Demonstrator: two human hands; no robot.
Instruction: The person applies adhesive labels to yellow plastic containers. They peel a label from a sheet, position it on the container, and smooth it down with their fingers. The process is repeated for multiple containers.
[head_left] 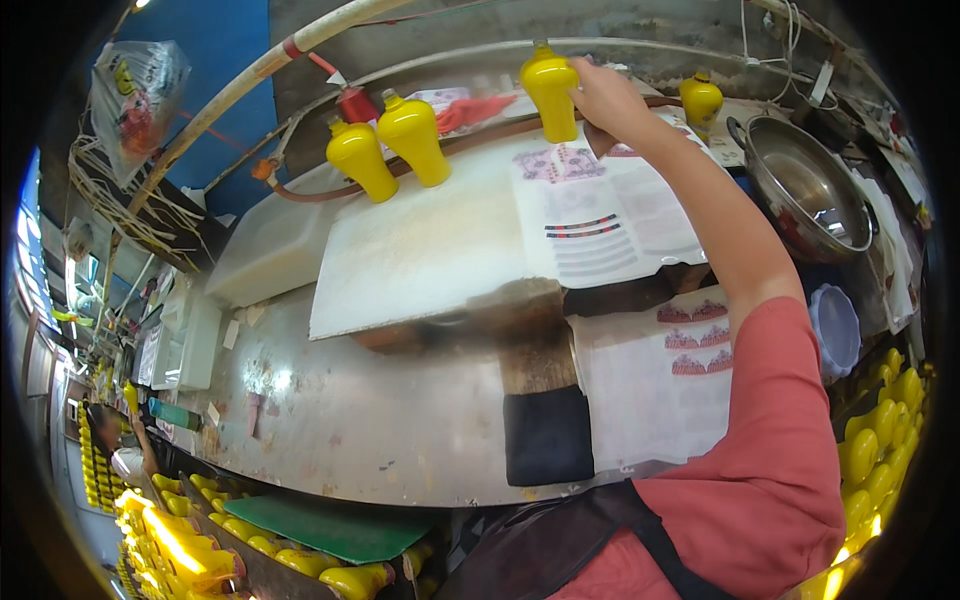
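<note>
At the far side of the bench, my right hand (pixel 608 98) is closed on a glossy yellow bottle (pixel 550 95), gripping its right side. The bottle stands upright at the far edge of a white board (pixel 430 250). Beneath and beside it lie pale printed sheets (pixel 590 205) with pinkish patterns and dark strips. Two more yellow bottles, one (pixel 361 160) on the left and another (pixel 413 138) next to it, stand on the board's far left part. A fourth yellow bottle (pixel 701 103) is farther right, beyond my forearm. My left hand is out of view.
A metal pan (pixel 808 185) and a pale blue basin (pixel 833 328) are at the right. A black cloth (pixel 548 436) lies at the bench's front edge. Near it is another patterned sheet (pixel 640 400). Many yellow bottles fill both lower corners. A co-worker (pixel 125 450) is at far left.
</note>
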